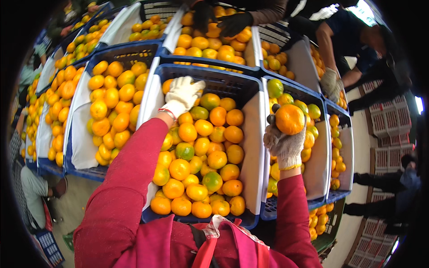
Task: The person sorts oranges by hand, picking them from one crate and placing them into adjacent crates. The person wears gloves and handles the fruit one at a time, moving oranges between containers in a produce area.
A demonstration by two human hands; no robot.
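Ahead of your left hand (184, 91) and a little to its right, you have a co-worker's black gloves (234, 24). Ahead and right of your right hand (286, 143) is a person in dark clothes (345, 33); farther right stand stacked pale crates (389, 160). Well left of your left hand, nearer you, are someone's pale trousers (35, 194), with a small blue crate (49, 246) below on the floor (76, 205).

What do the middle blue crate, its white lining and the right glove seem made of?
Crate: probably hard plastic, faint sheen, from its moulded-looking slotted wall. Lining: smooth, matte, sheet-like; paper or thin foam, can't tell. Right glove: likely knitted yarn, matte, with ribbed texture near its cuff.
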